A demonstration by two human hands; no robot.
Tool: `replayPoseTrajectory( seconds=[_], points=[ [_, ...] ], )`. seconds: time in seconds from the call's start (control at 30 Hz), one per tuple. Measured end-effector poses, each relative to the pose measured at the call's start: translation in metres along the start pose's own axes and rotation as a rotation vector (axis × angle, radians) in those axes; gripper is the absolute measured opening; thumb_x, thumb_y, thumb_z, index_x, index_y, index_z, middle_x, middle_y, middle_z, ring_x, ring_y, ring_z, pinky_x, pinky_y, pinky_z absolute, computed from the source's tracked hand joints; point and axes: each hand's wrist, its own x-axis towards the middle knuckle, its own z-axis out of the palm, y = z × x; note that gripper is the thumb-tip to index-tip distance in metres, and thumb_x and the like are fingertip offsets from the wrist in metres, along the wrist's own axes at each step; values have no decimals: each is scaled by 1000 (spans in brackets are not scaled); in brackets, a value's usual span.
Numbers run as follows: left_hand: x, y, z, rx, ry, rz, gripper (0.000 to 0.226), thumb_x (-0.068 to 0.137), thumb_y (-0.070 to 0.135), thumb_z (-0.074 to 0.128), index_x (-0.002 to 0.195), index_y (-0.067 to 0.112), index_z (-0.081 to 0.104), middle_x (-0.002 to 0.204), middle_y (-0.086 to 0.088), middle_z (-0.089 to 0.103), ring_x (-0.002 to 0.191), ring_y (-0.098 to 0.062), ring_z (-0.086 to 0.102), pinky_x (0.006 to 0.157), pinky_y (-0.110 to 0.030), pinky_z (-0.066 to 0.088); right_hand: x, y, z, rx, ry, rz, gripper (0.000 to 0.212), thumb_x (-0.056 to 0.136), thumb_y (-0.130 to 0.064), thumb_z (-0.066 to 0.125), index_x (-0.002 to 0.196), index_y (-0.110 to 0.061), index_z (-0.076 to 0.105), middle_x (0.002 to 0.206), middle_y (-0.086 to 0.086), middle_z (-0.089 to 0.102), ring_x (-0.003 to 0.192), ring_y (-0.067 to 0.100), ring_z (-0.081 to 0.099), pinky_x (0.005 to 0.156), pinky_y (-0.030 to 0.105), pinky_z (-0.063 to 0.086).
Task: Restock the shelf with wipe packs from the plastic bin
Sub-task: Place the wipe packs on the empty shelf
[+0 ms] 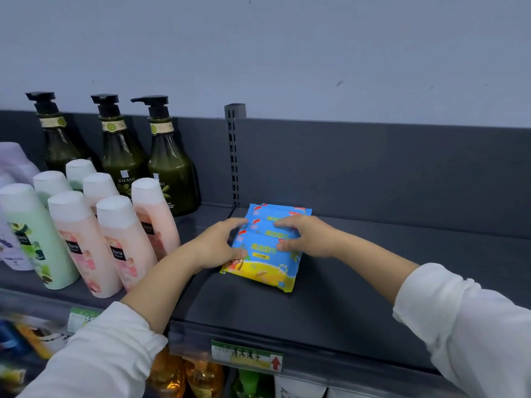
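Squeezing wipe packs [265, 249] between left hand [217, 245] and right hand [309, 236], curling fingers [287, 224] round both sides; lying flat on grey shelf [287, 308], near pink bottles [126, 239].

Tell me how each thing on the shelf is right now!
wipe packs, lying overlapped on the shelf, held from both sides.
left hand, grips the packs' left side.
right hand, grips the packs' right side.
green pump bottles, upright, pumps on.
pink bottles, upright, caps on.
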Motion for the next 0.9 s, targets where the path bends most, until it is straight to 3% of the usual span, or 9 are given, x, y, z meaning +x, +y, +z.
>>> replayPoseTrajectory(
  seconds=[0.17, 0.27, 0.3, 0.37, 0.4, 0.47, 0.53, 0.63, 0.9],
  points=[
    [-3, 2, 0, -6, -62, -51, 76, 84, 14, 67, 147, 21, 24, 143, 7, 36, 128, -15, 41, 107, -34, 37, -1, 3, 10, 70, 14, -28, 62, 92, -30, 57, 147, -22, 29, 155, -8, 20, 143, 11, 20, 115, 27, 19],
    [-5, 3, 3, -63, -84, -64, 75, 85, 10, 66, 146, 19, 24, 139, 8, 40, 121, -11, 45, 104, -30, 40, -5, 7, 13, 183, 151, 37, 70, 88, -33, 63, 147, -20, 26, 152, -6, 26, 136, 14, 33, 111, 29, 29],
    [-7, 5, 2, -78, -83, -66, 74, 85, 8, 65, 146, 18, 24, 133, 9, 42, 117, -9, 45, 102, -27, 40, -8, 9, 13, 261, 193, 85, 68, 86, -34, 65, 144, -20, 32, 146, -7, 35, 130, 14, 41, 107, 30, 35],
    [-8, 6, 2, -106, -84, -68, 74, 86, 7, 64, 146, 17, 23, 125, 8, 43, 112, -8, 45, 99, -26, 40, -15, 11, 15, 484, 235, 138, 42, 86, -27, 67, 124, -22, 50, 129, -6, 57, 110, 10, 58, 91, 26, 49],
    [-8, 5, 2, -124, -83, -74, 74, 86, 7, 64, 146, 17, 23, 123, 8, 44, 111, -8, 45, 99, -26, 41, -19, 11, 16, 585, 232, 140, 27, 87, -20, 66, 111, -24, 55, 119, -6, 64, 99, 5, 62, 79, 18, 51],
    [-8, 7, 3, -149, -75, -77, 71, 87, 8, 64, 145, 16, 25, 122, 7, 46, 108, -8, 46, 95, -25, 41, -23, 9, 22, 681, 240, 150, 22, 87, -10, 64, 103, -23, 59, 111, -7, 67, 91, 1, 62, 64, 10, 46],
    [-8, 8, 3, -150, -72, -83, 65, 87, 8, 63, 142, 15, 29, 118, 9, 47, 107, -9, 49, 93, -25, 41, -24, 7, 30, 704, 247, 208, 26, 85, -8, 65, 109, -16, 57, 113, -4, 66, 96, 8, 62, 67, 15, 48],
    [-8, 8, 4, -143, -70, -86, 57, 86, 10, 65, 136, 13, 38, 119, 6, 55, 110, -15, 57, 97, -33, 47, -25, 1, 41, 677, 233, 269, 27, 86, -7, 63, 110, -10, 52, 116, 0, 62, 104, 16, 61, 86, 29, 51],
    [-11, 8, 6, -143, -58, -117, 56, 87, 14, 65, 137, 13, 39, 125, 3, 55, 106, -14, 59, 94, -34, 49, -24, -7, 47, 631, 251, 278, 23, 87, -4, 58, 105, -14, 48, 113, 1, 58, 102, 18, 59, 83, 29, 52]
  ],
)
